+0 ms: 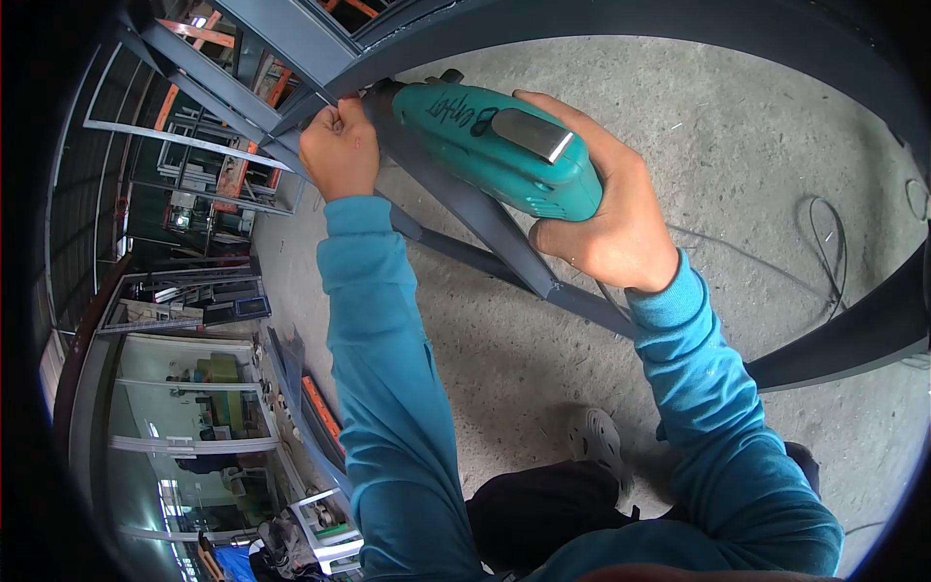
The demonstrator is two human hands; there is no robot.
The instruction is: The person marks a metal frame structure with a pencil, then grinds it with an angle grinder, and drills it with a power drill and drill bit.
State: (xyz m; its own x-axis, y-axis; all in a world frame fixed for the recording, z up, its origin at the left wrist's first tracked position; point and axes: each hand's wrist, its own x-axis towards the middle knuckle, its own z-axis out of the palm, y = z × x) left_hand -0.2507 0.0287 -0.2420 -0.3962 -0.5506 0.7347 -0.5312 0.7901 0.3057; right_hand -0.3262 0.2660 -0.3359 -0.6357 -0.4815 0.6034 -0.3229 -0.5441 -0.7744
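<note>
A green power drill (461,155) with dark handwriting on its casing lies in my right hand (626,213), whose fingers wrap round its rear end. Its front points up and left at a dark grey metal frame (296,44). Close to the drill's nose, my left hand (341,155) is closed with its fingertips against the frame. Whatever those fingers pinch, if anything, is too small or hidden to name. The contact between the drill's tip and the metal is also hidden.
Crossed grey bars (485,228) run below the drill. A curved dark beam (679,24) arches overhead and to the right. A thin cable (815,252) loops on the concrete floor (718,145). Metal frames (184,141), a glazed partition (194,441) and a white plastic chair (330,533) stand left.
</note>
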